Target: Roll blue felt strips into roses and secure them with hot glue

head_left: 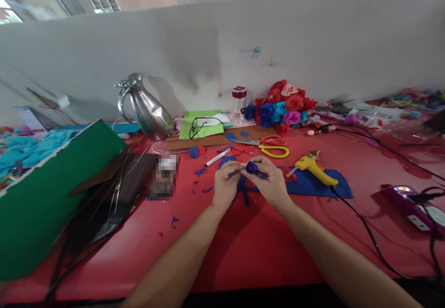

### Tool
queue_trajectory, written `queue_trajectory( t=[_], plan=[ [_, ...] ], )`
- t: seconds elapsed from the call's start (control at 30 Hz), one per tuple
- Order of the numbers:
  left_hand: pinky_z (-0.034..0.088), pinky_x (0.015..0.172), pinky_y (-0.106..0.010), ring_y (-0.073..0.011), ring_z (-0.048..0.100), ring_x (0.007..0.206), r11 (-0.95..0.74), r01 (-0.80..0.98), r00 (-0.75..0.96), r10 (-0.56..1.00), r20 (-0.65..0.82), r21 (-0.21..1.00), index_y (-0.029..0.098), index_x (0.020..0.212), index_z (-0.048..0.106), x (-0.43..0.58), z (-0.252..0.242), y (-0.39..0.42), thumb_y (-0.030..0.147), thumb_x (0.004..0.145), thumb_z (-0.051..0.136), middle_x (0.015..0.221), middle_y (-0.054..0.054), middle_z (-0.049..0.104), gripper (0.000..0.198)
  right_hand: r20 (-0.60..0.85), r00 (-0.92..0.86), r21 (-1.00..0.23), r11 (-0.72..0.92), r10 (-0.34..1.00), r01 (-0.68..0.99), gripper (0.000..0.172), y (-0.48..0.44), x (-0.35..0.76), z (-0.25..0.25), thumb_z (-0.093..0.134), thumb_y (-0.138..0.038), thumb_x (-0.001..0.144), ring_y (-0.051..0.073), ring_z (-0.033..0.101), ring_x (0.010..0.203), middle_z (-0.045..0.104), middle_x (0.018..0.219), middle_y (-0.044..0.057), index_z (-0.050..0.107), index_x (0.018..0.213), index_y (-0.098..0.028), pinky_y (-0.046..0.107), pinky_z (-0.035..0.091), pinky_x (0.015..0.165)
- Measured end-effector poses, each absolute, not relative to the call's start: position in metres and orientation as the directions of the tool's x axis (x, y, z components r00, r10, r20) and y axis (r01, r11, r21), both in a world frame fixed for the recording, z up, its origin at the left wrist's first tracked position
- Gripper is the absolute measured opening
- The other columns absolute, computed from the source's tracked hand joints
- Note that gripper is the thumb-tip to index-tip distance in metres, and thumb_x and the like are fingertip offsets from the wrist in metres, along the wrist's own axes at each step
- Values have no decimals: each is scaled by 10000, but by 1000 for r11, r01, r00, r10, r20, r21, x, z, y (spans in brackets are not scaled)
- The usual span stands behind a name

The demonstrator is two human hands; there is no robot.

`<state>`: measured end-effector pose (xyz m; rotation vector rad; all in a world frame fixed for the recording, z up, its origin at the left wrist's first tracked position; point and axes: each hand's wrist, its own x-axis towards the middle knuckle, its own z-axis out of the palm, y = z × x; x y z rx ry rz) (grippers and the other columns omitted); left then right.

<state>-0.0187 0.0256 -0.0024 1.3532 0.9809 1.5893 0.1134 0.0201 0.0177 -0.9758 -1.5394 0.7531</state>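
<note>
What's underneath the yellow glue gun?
Blue material shows on both sides of the handle of the yellow glue gun, lying on the red tabletop. Whatever sits directly beneath the gun is covered and cannot be seen.

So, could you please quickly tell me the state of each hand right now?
Left hand: right beside the blue flower; whether it grips anything cannot be told.
Right hand: closed, holding the blue flower.
</note>
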Motion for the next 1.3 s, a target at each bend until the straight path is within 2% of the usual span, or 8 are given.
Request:
queue_trajectory(
  t=[0.27,0.5,0.73,0.93,1.13,1.3],
  plan=[
    [492,789,-308,-181,619,801,-370,-23,-21,929,370,929,190,745,737,-21,1,26,192,749,667,804,-57,697,70,377,-29,-924,378,926,53,95,21,114,16,751,-328,701,179,565,779,601,815,36,725,714,-237,296,462,659],
    [476,767,-274,-164,603,779,-322,-13,15,947,322,947,180,764,722,-18,1,24,202,771,633,800,-44,686,92,359,-1,-932,359,933,60,158,22,116,16,771,-355,669,163,542,732,609,803,31,692,641,-221,295,446,653],
    [470,798,-277,-165,590,792,-241,-95,-10,970,241,966,177,757,703,-15,5,20,243,762,634,814,-30,683,96,316,-32,-949,315,948,-15,190,23,113,16,757,-389,678,163,555,746,608,790,18,691,718,-215,310,468,708],
    [460,765,-266,-157,572,759,-168,-141,2,985,170,976,173,733,690,-13,6,19,248,743,647,773,-20,673,87,349,-31,-937,349,937,-11,146,24,115,16,758,-361,682,162,560,757,615,808,21,699,674,-227,299,456,678],
    [440,734,-248,-141,550,726,-173,-123,32,984,178,977,170,734,687,-13,5,19,226,742,648,746,-11,651,69,372,-7,-928,372,928,7,198,25,117,15,777,-370,670,152,531,695,587,754,18,664,613,-218,291,434,620],
    [454,753,-264,-161,567,762,-198,-91,46,978,202,976,171,752,694,-14,3,19,253,760,633,775,-28,663,103,372,-9,-928,372,928,2,232,24,118,18,794,-405,639,164,540,689,601,740,24,656,595,-224,298,443,622]
  ],
)
